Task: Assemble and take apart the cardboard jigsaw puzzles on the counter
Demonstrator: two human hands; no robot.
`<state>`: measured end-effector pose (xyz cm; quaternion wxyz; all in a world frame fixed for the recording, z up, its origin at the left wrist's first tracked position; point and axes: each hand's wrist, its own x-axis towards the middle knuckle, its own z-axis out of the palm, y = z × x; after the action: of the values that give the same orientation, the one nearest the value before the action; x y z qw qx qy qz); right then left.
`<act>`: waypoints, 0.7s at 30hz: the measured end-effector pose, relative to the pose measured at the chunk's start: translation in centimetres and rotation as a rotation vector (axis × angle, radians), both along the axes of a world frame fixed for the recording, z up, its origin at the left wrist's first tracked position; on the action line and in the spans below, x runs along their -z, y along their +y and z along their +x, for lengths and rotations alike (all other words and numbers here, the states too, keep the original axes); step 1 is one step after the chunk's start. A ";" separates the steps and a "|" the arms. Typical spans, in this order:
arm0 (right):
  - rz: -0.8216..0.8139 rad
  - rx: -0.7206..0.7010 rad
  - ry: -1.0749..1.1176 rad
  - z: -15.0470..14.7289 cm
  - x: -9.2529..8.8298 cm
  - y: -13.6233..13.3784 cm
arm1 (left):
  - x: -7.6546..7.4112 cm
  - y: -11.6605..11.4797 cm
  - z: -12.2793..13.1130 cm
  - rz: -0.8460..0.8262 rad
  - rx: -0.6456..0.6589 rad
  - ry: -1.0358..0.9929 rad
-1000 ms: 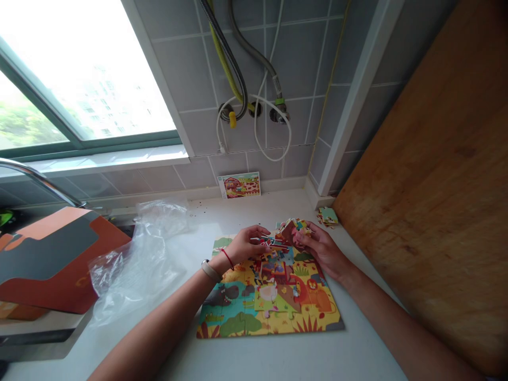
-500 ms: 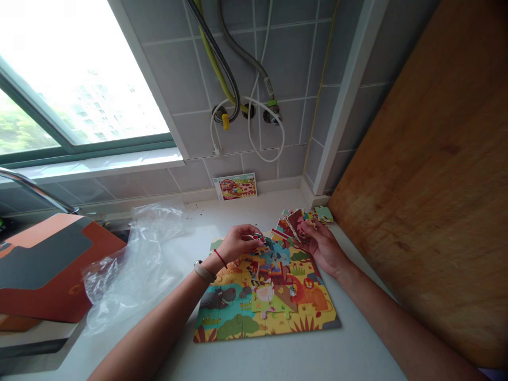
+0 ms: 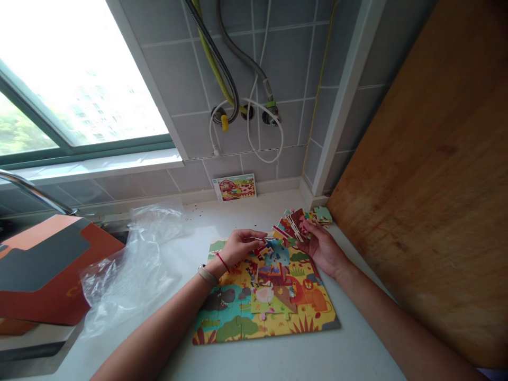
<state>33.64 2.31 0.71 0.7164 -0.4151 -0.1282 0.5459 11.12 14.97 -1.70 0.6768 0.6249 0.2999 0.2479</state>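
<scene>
An animal jigsaw puzzle (image 3: 234, 327) lies flat on the white counter, with several loose pieces (image 3: 273, 299) resting on top of it. My left hand (image 3: 243, 246), with a red string and a pale band at the wrist, pinches a puzzle piece (image 3: 269, 237) seen nearly edge-on above the puzzle's upper part. In my right hand (image 3: 322, 246) is a small stack of puzzle pieces (image 3: 297, 222), gripped between thumb and fingers. More pieces (image 3: 323, 214) lie on the counter just behind that hand.
A picture card (image 3: 236, 188) leans on the tiled wall at the back. Clear plastic wrap (image 3: 138, 264) and an orange-grey box (image 3: 51, 264) are on the left, near a faucet (image 3: 37, 189). A wooden board (image 3: 428, 190) stands along the right side.
The piece in my left hand has turned from showing its face to nearly edge-on, and that hand has shifted slightly right. My right hand stays almost where it was, still gripping the stack.
</scene>
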 end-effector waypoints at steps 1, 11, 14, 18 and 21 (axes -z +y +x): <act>-0.011 -0.007 -0.004 -0.1 0.1 0.0 | 0.1 -0.2 0.1 -0.003 -0.004 -0.028; -0.072 -0.087 -0.175 -1.2 1.2 0.1 | 0.1 -2.2 1.1 0.052 -0.045 -0.142; -0.058 -0.128 -0.240 -1.7 1.3 -0.1 | 0.5 -2.2 1.3 0.084 -0.063 -0.087; -0.036 -0.169 -0.342 -2.3 1.1 -0.4 | 1.2 -1.9 1.5 0.162 0.002 -0.037; -0.061 -0.195 -0.401 -2.5 0.9 -0.6 | 1.6 -1.9 1.5 0.261 0.006 -0.058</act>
<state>31.12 1.75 -0.16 0.6076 -0.5225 -0.2910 0.5226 12.65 13.11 -3.27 0.5989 0.7012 0.2433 0.3006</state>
